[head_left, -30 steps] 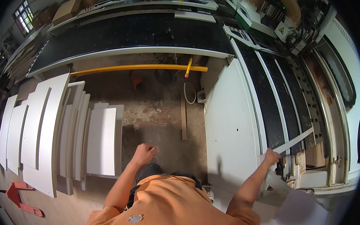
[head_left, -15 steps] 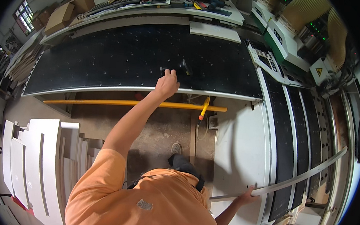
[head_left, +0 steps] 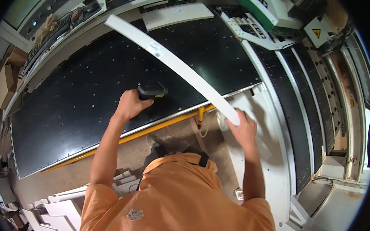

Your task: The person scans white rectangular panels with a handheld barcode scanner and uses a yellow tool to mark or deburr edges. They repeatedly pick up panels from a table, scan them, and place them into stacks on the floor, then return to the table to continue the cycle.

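Over the black worktop [head_left: 96,87], my left hand [head_left: 129,104] is closed round the grip of a black handheld scanner [head_left: 154,89]. The scanner's head is turned to the right, toward a long white strip [head_left: 190,76]. At the strip's near end, my right hand [head_left: 243,128] grips it with the thumb on one side and fingers on the other. From there it slants up to the far left, raised over the worktop. A printed label [head_left: 156,49] sits on its upper face, beyond the scanner and apart from it.
Along the near edge of the worktop runs a yellow rail [head_left: 142,132], with a yellow air gun [head_left: 200,116] hanging by it. A white panel [head_left: 177,15] lies at the back. Machinery [head_left: 262,13] stands at the far right, and white boards [head_left: 62,214] are stacked lower left.
My right hand has swung the strip from the right side to above the worktop, its label now showing. The scanner has been picked up off the worktop by my left hand. My view has turned.
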`<state>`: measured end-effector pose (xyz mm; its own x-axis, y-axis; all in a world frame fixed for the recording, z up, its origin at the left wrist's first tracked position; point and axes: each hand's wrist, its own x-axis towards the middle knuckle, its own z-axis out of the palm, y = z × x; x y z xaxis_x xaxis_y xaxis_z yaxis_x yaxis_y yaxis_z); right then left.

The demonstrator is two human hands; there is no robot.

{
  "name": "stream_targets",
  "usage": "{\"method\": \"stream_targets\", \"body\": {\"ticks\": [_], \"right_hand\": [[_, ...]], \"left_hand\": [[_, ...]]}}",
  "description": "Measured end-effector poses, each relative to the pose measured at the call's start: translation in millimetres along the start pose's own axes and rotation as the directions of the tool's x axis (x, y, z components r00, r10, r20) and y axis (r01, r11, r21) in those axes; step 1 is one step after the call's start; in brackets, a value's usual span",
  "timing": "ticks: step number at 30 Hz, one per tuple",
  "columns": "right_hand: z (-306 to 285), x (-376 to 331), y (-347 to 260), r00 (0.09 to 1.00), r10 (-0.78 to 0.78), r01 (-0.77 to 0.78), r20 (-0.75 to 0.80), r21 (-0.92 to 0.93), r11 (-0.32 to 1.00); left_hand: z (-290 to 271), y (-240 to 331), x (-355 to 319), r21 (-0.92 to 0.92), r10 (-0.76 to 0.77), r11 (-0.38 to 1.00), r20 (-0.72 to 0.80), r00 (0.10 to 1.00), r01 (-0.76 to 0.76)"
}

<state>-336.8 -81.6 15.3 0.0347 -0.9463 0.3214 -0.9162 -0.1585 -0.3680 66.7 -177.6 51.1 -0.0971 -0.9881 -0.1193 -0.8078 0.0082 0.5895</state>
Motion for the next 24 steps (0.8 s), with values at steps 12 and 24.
{"method": "stream_targets", "body": {"ticks": [12, 24], "right_hand": [[69, 152, -191, 0.869, -0.451, 0.430, 0.203, 0.141, 0.892], [88, 217, -217, 0.743, -0.615, 0.562, 0.264, 0.251, 0.788]], "left_hand": [[-155, -97, -121, -0.324, -0.297, 0.928, -0.341, 0.892, 0.185], [-209, -150, -135, -0.398, -0.514, 0.838, -0.352, 0.782, 0.372]]}}
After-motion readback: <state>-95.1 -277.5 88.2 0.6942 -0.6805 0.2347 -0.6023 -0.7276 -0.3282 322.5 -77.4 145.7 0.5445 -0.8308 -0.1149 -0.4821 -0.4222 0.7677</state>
